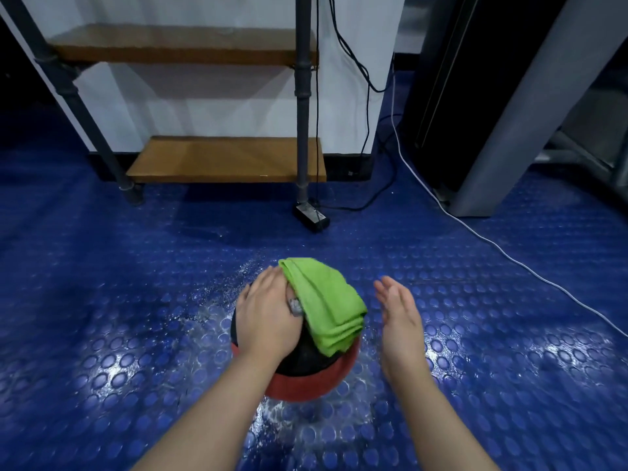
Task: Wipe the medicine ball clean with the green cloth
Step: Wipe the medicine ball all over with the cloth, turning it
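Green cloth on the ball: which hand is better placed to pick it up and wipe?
Right, probably. The right hand is open and free beside the green cloth, folded atop the medicine ball; the left hand lies flat on the ball, seemingly steadying it.

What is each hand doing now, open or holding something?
Left hand: open, resting flat on the medicine ball next to the green cloth.
Right hand: open, holding nothing, clear of the ball.

Blue studded floor mat [102, 300], wet patches; pipe-frame shelf unit [224, 158], two wooden boards; black cables [368, 96]; white cable [475, 229]; black power adapter [311, 217].
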`<state>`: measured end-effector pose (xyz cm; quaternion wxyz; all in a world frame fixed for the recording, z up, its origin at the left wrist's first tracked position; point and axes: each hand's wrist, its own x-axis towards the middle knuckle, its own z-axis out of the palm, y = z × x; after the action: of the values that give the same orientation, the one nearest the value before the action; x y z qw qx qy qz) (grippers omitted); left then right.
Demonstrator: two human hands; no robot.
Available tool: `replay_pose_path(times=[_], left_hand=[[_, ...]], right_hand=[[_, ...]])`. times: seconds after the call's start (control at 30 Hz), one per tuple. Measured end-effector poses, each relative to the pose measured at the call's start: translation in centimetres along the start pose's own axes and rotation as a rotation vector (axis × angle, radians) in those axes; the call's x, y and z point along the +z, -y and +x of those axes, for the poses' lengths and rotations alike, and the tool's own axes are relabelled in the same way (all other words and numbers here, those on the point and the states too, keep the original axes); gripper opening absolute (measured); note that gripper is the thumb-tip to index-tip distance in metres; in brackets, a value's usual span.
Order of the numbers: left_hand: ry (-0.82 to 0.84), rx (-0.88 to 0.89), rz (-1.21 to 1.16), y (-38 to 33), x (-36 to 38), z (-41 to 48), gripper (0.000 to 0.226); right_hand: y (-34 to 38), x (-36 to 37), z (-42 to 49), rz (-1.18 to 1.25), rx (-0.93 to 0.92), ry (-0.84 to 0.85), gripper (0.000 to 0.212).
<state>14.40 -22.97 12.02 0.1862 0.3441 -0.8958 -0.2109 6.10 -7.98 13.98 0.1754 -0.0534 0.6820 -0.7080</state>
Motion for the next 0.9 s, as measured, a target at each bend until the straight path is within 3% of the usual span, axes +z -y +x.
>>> replay_pose_path(times=[0.1,0.2,0.27,0.4,0.5,0.6,0.77,0.83,0.9], left_hand=[[-0.009,-0.001,0.025,-0.3,-0.1,0.2,0.058],[0.008,0.031,0.043,-0.2,0.1,-0.4,0.071],[0.017,0.053,0.006,0.4,0.0,-0.9,0.073],[-0.014,0.134,-0.077,2.1,0.1,-2.0,0.061],[-0.082,0.077,-0.065,1.1,0.5,-2.7,0.058],[-0.07,-0.011,-0.031,0.2,0.6,-2.2,0.066],[-0.03,0.019,-0.097,1.5,0.2,-1.8,0.068],[-0.06,0.075,-0.107,1.8,0.2,-2.6,0.059],[-0.083,0.121,-0.102,1.9,0.3,-3.5,0.054]], right_hand=[[0.5,1.0,0.4,-0.235,-0.308,0.154,0.035],[-0.1,4.0,1.3,-0.812,-0.622,0.463,0.05],[-1.0,5.0,2.0,-1.011,-0.647,0.482,0.058],[0.0,5.8,3.2,-1.037,-0.339,0.458,0.049],[1.2,6.7,4.6,-1.047,-0.177,0.439,0.052],[0.3,6.9,3.9,-1.085,-0.276,0.416,0.057],[-2.3,5.0,1.0,-1.112,-0.713,0.442,0.05],[-1.9,4.2,0.9,-1.114,-0.715,0.454,0.05],[-1.0,4.4,1.8,-1.136,-0.593,0.407,0.058]])
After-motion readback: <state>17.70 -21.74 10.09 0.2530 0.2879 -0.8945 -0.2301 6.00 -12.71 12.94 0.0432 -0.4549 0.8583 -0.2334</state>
